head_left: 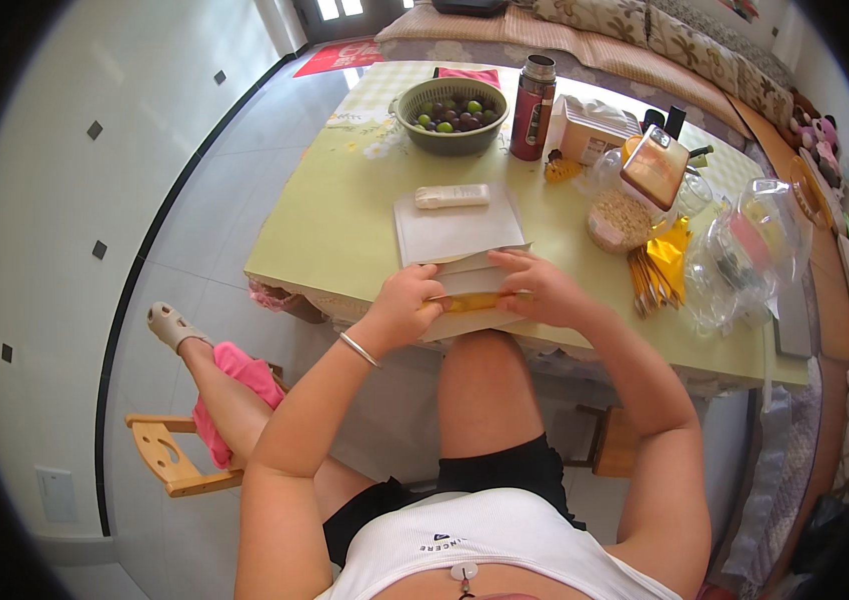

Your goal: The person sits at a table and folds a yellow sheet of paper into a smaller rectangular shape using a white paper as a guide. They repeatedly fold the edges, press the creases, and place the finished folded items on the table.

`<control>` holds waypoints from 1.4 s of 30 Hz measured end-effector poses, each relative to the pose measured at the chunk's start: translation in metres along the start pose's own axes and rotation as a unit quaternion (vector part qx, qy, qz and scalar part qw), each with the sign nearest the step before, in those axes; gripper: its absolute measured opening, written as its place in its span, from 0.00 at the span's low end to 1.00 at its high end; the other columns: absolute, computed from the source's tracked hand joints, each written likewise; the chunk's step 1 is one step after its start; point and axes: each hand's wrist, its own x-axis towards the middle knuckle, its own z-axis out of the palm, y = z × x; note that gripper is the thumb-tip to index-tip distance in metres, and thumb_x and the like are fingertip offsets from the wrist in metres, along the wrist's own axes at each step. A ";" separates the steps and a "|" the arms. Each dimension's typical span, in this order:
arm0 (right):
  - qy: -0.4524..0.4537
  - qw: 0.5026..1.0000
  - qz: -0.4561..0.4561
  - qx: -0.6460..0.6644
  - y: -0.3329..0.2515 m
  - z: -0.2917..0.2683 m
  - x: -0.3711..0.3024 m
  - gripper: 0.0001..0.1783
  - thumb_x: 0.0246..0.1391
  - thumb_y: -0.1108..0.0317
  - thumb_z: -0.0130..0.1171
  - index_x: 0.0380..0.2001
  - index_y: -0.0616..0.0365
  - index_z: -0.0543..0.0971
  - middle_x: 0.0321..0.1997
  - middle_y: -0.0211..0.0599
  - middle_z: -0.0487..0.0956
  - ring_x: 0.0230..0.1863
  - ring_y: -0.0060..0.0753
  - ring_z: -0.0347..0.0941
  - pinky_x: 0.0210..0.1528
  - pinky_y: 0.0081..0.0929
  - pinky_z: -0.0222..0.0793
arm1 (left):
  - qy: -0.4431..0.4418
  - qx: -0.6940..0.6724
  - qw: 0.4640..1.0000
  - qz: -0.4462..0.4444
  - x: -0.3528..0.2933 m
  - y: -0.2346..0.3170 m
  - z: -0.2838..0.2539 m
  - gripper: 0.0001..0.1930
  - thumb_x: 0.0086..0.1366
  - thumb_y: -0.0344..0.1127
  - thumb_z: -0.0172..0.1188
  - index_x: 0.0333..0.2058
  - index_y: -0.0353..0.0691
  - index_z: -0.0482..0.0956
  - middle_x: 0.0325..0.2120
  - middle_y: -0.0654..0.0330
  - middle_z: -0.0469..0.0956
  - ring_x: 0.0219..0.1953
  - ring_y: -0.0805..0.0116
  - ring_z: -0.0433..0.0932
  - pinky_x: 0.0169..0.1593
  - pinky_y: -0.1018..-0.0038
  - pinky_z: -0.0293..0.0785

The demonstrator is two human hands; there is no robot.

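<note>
At the table's near edge, both my hands are closed on a sheet of white paper [477,284]. A slim yellow strip [475,302] lies across it between my hands; I cannot make out its kind. My left hand [405,303], with a bangle on the wrist, grips the left side near the strip's end. My right hand [543,290] grips the right side, near the other end. The fingertips partly hide both ends. Just beyond is a stack of white sheets [425,235], with a white wrapped roll [453,196] lying across its far part.
On the right lie thin yellow packets [648,280], a tub of tan grains [620,220], a phone [656,165] propped up and clear plastic bags [745,250]. Farther back are a colander [415,135] of grapes, a red thermos [533,110] and a tissue box [595,130].
</note>
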 end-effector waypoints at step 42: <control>0.256 0.942 0.215 -0.026 0.032 0.030 0.004 0.11 0.44 0.71 0.68 0.27 0.64 0.75 0.30 0.47 0.75 0.34 0.51 0.73 0.40 0.40 0.72 | -0.011 0.310 0.946 0.096 0.008 0.018 0.053 0.42 0.64 0.66 0.54 0.68 0.44 0.64 0.70 0.47 0.60 0.72 0.45 0.57 0.71 0.42 0.49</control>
